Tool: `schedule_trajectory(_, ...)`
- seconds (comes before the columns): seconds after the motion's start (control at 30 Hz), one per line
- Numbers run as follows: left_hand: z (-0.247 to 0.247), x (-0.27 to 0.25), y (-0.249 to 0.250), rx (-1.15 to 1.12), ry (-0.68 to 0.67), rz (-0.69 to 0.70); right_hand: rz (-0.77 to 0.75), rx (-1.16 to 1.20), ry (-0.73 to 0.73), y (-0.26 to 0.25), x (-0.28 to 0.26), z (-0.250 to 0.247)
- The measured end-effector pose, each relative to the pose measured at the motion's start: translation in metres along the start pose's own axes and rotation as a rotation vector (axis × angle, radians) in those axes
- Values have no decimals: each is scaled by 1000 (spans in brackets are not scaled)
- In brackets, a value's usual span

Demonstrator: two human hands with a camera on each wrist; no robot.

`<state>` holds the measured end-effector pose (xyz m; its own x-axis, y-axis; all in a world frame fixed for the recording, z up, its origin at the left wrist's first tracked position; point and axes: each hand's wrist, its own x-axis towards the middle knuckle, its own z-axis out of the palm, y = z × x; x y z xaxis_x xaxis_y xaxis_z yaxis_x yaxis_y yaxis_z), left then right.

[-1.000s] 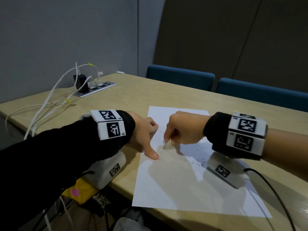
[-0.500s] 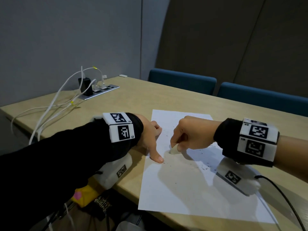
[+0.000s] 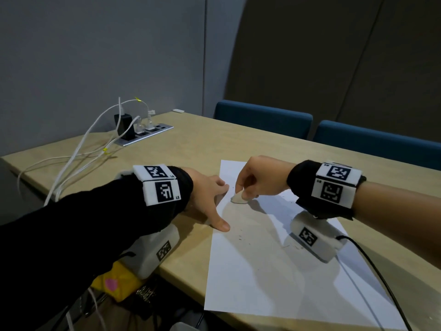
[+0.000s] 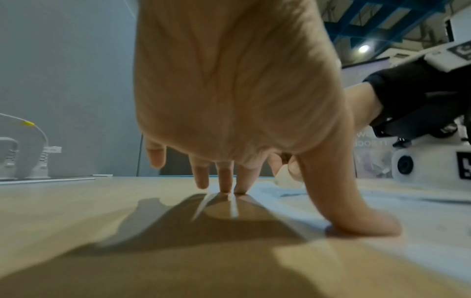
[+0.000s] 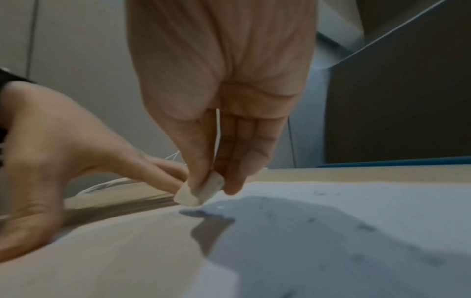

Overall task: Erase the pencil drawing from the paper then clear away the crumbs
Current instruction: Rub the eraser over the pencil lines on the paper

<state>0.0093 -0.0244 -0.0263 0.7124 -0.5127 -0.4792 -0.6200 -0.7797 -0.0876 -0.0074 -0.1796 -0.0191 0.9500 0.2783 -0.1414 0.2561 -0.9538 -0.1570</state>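
Light wooden table (image 3: 191,144): carries a white rectangular sheet of paper (image 3: 262,271), long axis running away from the person and slightly to the right, near short edge close to the table's front edge.

Paper vs. hands: both hands work over the far-left part of the sheet. No pencil lines can be made out there in any view; too faint or blurred to tell what of the drawing is left. Small dark eraser crumbs (image 3: 239,237) lie scattered on the sheet nearer the person than the hands, more toward the right wrist.

Left hand (image 3: 207,197): fingers spread and nearly straight, holding nothing. Thumb tip pressed flat on the paper's left margin; in the left wrist view two fingertips (image 4: 226,187) touch down at the sheet's left edge. It pins the sheet from the left.

Right hand (image 3: 260,180): fingers curled down, thumb and forefingers pinching a small, worn white eraser (image 5: 201,191). Eraser's lower corner sits at or just above the paper; contact cannot be confirmed. It lies just right of the left fingertips, near but apart.

Judgement: rubbing step in hand. The eraser is the nearer tool to the marked area; strokes should run away from the pinning hand, or the sheet may buckle. Crumb clearing not yet begun.
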Motion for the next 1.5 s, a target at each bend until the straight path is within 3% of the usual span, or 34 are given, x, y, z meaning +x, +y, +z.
schedule_trajectory(0.13,0,1,1,86,15,-18,-59,-79,-26,-8,-3,6)
schedule_trajectory(0.33,0,2,0,93,1,-30,-127,-23,-179,-7,-40,4)
schedule_trajectory(0.5,-2,-2,4,84,4,-42,-89,-57,-18,-9,-12,-1)
schedule_trajectory(0.83,0,9,0,36,-30,-43,-144,27,-149,-7,-58,10)
schedule_trajectory(1.03,1,9,1,10,0,-51,-121,-48,-59,-17,-36,7)
schedule_trajectory(1.23,-1,9,1,-30,-39,-57,-199,-10,-185,-16,-72,13)
schedule_trajectory(1.4,0,12,1,-8,-18,-51,-165,-47,-55,-20,-49,8)
schedule_trajectory(1.5,0,14,2,-18,-10,-53,-160,-59,-50,-21,-42,10)
